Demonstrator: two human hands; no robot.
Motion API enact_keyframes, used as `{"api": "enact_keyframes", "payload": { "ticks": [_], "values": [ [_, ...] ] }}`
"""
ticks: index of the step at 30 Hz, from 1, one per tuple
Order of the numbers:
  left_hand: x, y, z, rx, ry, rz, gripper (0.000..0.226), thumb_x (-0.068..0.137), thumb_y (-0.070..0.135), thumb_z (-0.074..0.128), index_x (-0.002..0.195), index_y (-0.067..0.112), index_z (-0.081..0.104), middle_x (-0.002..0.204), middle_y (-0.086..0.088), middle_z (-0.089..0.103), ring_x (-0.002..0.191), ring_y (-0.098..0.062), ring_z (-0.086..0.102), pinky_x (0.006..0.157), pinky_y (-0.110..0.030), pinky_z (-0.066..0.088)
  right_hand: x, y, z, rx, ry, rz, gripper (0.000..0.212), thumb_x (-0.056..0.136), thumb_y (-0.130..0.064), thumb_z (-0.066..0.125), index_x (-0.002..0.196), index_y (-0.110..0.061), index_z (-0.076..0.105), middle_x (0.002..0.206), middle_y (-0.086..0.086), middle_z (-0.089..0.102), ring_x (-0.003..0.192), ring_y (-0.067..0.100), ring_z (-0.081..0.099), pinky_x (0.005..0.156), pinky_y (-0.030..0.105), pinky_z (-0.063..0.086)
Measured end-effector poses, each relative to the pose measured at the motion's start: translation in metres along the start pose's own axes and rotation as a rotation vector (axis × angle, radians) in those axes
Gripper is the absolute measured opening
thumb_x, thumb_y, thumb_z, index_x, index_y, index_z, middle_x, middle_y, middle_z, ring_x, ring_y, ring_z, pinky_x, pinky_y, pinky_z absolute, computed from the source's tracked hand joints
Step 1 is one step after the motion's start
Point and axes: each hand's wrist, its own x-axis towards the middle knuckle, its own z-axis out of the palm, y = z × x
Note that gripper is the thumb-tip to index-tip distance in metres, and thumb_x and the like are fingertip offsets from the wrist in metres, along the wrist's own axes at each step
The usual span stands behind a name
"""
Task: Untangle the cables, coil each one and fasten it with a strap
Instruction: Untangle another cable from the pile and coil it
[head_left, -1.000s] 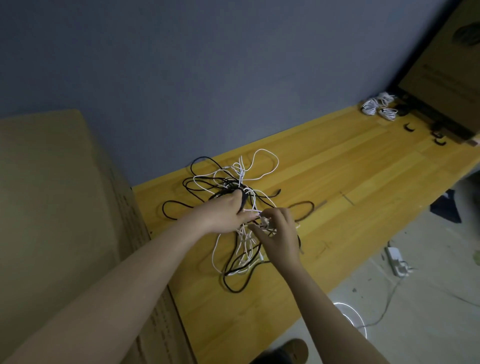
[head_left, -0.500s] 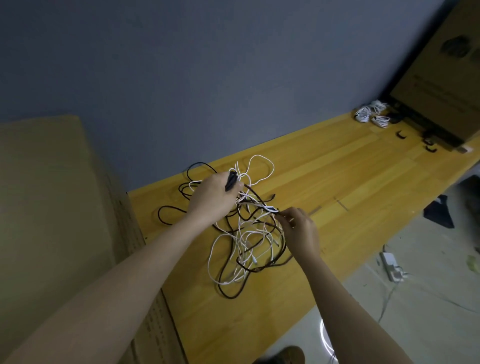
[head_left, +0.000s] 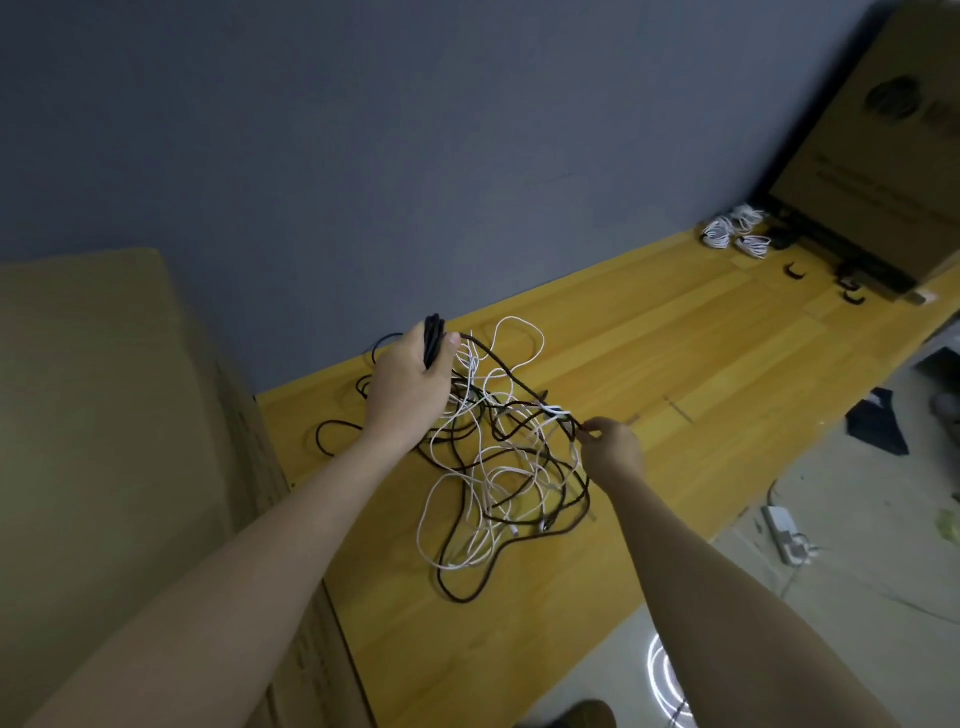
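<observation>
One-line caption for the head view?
Left hand grips black cable loops; right hand pinches a strand of the tangle.

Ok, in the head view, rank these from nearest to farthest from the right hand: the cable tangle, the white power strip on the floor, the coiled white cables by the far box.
1. Cable tangle: touching, the right hand pinches a strand at its right edge.
2. White power strip: on the floor, to the hand's right.
3. Coiled white cables: far end of the table, beside the cardboard box.

Round printed logo on a cardboard box (head_left: 883, 171) at the bench's far end, too blurred to read, faint lines of print beneath it, likewise illegible
</observation>
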Motion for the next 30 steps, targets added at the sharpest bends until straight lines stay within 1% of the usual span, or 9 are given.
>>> {"api": "enact_keyframes", "payload": {
  "ticks": [4, 7, 9, 12, 15, 18, 24, 27, 30],
  "values": [
    [-0.002, 0.002, 0.003, 0.019, -0.062, 0.100, 0.032, 0.100, 0.032, 0.047, 0.069, 0.025, 0.041, 0.056, 0.008, 0.039, 0.048, -0.002, 0.043, 0.045, -0.017, 0.031, -0.017, -0.029, -0.002, 0.173, 0.026, -0.285, 0.049, 0.086, -0.005, 0.054, 0.133, -0.020, 0.054, 0.132, 0.003, 0.044, 0.120, 0.017, 0.042, 0.099, 0.031, 0.038],
    [-0.005, 0.004, 0.008, -0.012, -0.085, 0.136, 0.033, 0.099, 0.030, 0.048, 0.068, 0.025, 0.041, 0.056, 0.009, 0.039, 0.051, -0.001, 0.043, 0.049, -0.014, 0.033, -0.036, -0.050, 0.014, 0.339, -0.159, -0.503, 0.035, 0.092, -0.021, 0.059, 0.126, -0.026, 0.056, 0.122, -0.016, 0.051, 0.113, -0.002, 0.046, 0.092, 0.019, 0.038],
    [-0.005, 0.005, 0.008, -0.058, -0.074, 0.111, 0.034, 0.099, 0.029, 0.049, 0.067, 0.026, 0.040, 0.057, 0.010, 0.038, 0.050, 0.000, 0.042, 0.049, -0.013, 0.033, -0.038, -0.049, 0.027, 0.334, -0.196, -0.492, 0.020, 0.095, -0.031, 0.057, 0.112, -0.024, 0.064, 0.105, -0.015, 0.065, 0.097, 0.001, 0.060, 0.074, 0.022, 0.049],
    [-0.001, 0.003, 0.002, -0.106, -0.033, 0.012, 0.030, 0.099, 0.032, 0.049, 0.071, 0.022, 0.050, 0.060, 0.010, 0.045, 0.051, 0.000, 0.043, 0.047, -0.013, 0.032, -0.034, -0.026, 0.038, 0.355, -0.075, -0.370, 0.018, 0.096, -0.027, 0.058, 0.102, -0.018, 0.072, 0.087, -0.007, 0.071, 0.084, 0.013, 0.065, 0.070, 0.030, 0.047],
    [0.000, 0.002, -0.001, -0.110, -0.020, -0.047, 0.030, 0.099, 0.033, 0.048, 0.080, 0.012, 0.057, 0.065, 0.003, 0.050, 0.053, 0.000, 0.044, 0.048, -0.015, 0.031, -0.031, 0.003, 0.043, 0.403, -0.067, -0.211, 0.014, 0.091, -0.026, 0.064, 0.100, -0.019, 0.073, 0.088, -0.005, 0.071, 0.086, 0.013, 0.065, 0.072, 0.031, 0.048],
    [-0.006, 0.009, 0.004, -0.124, -0.034, 0.023, 0.035, 0.099, 0.026, 0.049, 0.065, 0.022, 0.043, 0.056, 0.010, 0.038, 0.047, 0.002, 0.042, 0.046, -0.012, 0.031, -0.026, 0.019, 0.041, 0.472, -0.086, -0.097, 0.018, 0.087, -0.023, 0.070, 0.103, -0.017, 0.071, 0.094, 0.000, 0.069, 0.090, 0.015, 0.064, 0.068, 0.023, 0.048],
    [0.001, 0.005, 0.000, -0.147, -0.001, -0.074, 0.031, 0.100, 0.036, 0.045, 0.081, 0.015, 0.058, 0.058, 0.012, 0.044, 0.046, 0.004, 0.045, 0.044, -0.009, 0.033, -0.023, -0.007, 0.027, 0.387, 0.186, -0.382, 0.020, 0.097, -0.020, 0.055, 0.083, -0.011, 0.067, 0.075, -0.004, 0.060, 0.078, 0.022, 0.057, 0.077, 0.036, 0.042],
    [0.004, 0.005, -0.002, -0.290, -0.157, -0.169, 0.034, 0.098, 0.044, 0.045, 0.076, 0.021, 0.055, 0.052, 0.014, 0.042, 0.042, -0.001, 0.039, 0.044, -0.015, 0.030, -0.028, -0.028, 0.017, 0.480, 0.215, -0.356, 0.028, 0.101, -0.032, 0.042, 0.083, -0.018, 0.058, 0.075, -0.004, 0.060, 0.072, 0.016, 0.054, 0.066, 0.034, 0.040],
    [0.001, 0.010, -0.002, -0.554, -0.454, -0.262, 0.042, 0.087, 0.056, 0.046, 0.068, 0.019, 0.043, 0.046, 0.012, 0.029, 0.039, -0.007, 0.024, 0.044, -0.020, 0.021, -0.029, -0.046, 0.007, 0.307, 0.301, -0.374, 0.035, 0.101, -0.037, 0.038, 0.081, -0.014, 0.054, 0.070, 0.005, 0.060, 0.069, 0.026, 0.055, 0.059, 0.041, 0.037]
  ]
}}
